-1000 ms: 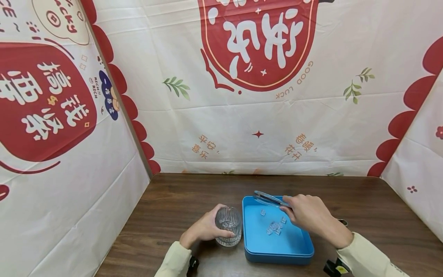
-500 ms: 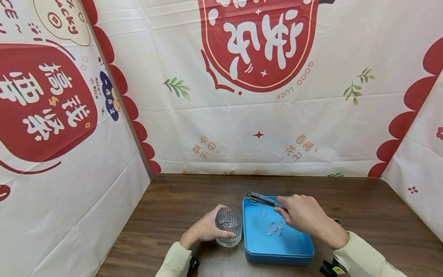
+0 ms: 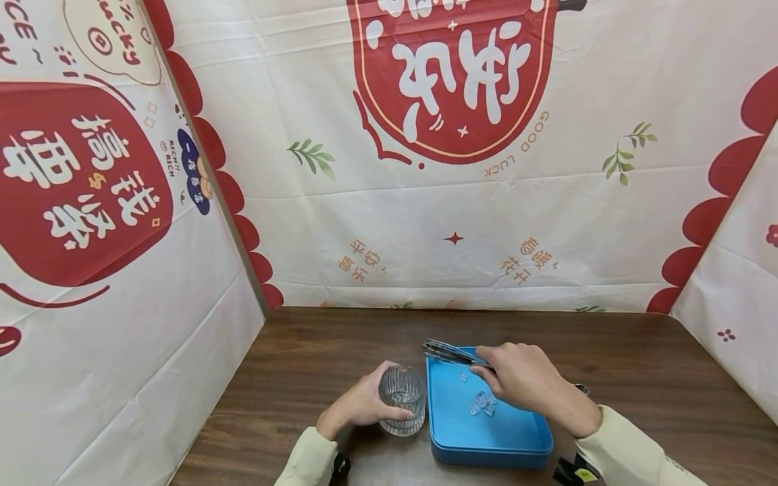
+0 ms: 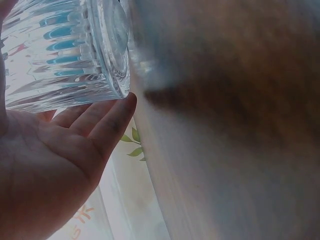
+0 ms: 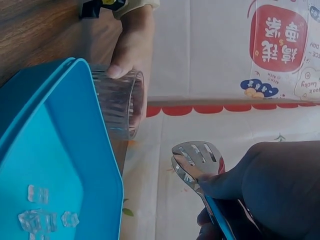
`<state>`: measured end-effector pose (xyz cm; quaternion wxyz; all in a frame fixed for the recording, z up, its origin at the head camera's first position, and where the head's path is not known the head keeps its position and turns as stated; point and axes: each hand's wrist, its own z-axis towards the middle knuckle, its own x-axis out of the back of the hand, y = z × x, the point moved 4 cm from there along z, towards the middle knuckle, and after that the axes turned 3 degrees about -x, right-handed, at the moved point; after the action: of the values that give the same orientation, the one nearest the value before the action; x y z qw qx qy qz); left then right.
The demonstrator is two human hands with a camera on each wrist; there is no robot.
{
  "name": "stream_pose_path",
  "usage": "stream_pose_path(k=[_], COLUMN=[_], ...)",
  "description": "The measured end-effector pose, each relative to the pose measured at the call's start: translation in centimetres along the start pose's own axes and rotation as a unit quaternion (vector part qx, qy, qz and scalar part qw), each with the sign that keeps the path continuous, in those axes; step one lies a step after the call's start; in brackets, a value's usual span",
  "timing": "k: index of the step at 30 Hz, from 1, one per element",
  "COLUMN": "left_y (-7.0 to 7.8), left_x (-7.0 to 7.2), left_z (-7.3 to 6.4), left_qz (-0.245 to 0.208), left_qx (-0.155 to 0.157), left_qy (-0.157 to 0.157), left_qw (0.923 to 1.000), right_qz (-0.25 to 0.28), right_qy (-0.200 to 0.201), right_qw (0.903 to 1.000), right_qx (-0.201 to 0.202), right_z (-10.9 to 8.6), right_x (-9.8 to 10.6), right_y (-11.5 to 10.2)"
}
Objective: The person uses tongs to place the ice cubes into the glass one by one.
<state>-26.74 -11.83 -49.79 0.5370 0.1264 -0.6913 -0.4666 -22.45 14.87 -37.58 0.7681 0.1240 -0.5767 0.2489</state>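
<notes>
My left hand (image 3: 363,399) grips a clear ribbed drinking glass (image 3: 406,386) on the table, thumb across its near side. Fingers (image 4: 107,125) lie along the glass near its base in the left wrist view. My right hand (image 3: 525,374) holds metal tongs (image 3: 451,352) with slotted heads and blue on the handle, above the back left corner of a blue box (image 3: 492,455). The tong heads are drawn close together; I cannot tell whether anything is between them. Several clear ice cubes (image 3: 483,403) lie in the box, most clustered, one (image 3: 463,376) apart.
The blue box stands just right of the glass, a narrow gap between them. Brown wooden tabletop (image 3: 304,364) surrounds both. Printed white cloth (image 3: 456,202) hangs along the back and sides of the table. A small dark object (image 3: 581,389) shows behind the right wrist.
My right hand has moved left with the tongs, from over the back of the box to its back left corner, closer to the glass. The left hand and glass stay put.
</notes>
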Motion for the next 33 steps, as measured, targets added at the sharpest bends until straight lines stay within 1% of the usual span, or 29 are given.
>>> stream_pose_path(k=[3, 9, 17, 21, 29, 33], left_y=[0.1, 0.1, 0.0, 0.0, -0.1, -0.1], left_x=[0.0, -0.1, -0.1, -0.1, -0.1, 0.0], left_z=[0.0, -0.1, 0.2, 0.2, 0.1, 0.1], left_qz=[-0.004, -0.01, 0.005, 0.0, -0.011, -0.001], left_qx=[0.002, 0.005, -0.014, -0.017, -0.007, -0.002], left_qy=[0.0, -0.002, 0.01, 0.011, 0.0, 0.001], left_qw=[1.0, 0.9999, 0.9998, 0.9998, 0.9999, 1.0], right_qz=[0.004, 0.023, 0.027, 0.026, 0.044, 0.039], right_qy=[0.002, -0.007, 0.007, 0.003, -0.01, -0.01], right_qw=[0.9999, 0.9995, 0.998, 0.9981, 0.9977, 0.998], right_qx=[0.011, 0.023, 0.057, 0.056, 0.051, 0.049], right_z=[0.1, 0.3, 0.8, 1.0, 1.3, 1.4], right_x=[-0.1, -0.5, -0.9, -1.1, -1.5, -1.6], right_y=[-0.2, -0.9, -1.9, -2.2, -2.5, -2.6])
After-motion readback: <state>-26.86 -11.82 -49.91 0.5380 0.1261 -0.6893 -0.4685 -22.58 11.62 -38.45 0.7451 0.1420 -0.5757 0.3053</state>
